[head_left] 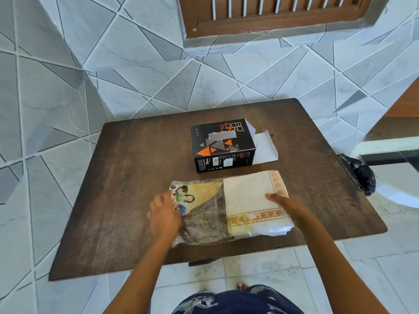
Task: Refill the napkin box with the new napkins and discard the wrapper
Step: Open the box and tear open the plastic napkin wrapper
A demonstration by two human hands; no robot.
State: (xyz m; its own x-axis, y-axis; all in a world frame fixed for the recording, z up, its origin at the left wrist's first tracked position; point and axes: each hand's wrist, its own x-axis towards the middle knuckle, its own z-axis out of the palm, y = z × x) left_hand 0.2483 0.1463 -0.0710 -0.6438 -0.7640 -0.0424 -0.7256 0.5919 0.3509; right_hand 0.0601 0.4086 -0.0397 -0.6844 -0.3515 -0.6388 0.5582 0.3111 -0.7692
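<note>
napkin box (221, 146): on the table (113, 200), far side
napkins (249, 196): in front of the napkin box, sticking out of the wrapper (204, 214) to the right
left hand (163, 214): on the wrapper's left end
right hand (288, 205): on the napkins

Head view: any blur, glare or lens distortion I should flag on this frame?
Head view: the left hand is motion-blurred, the right hand and napkins sharp; wide-angle bending curves the table edges and floor tiles; a small glint on the wrapper; a grey smudged patch on the box top; light even, shadows soft.
</note>
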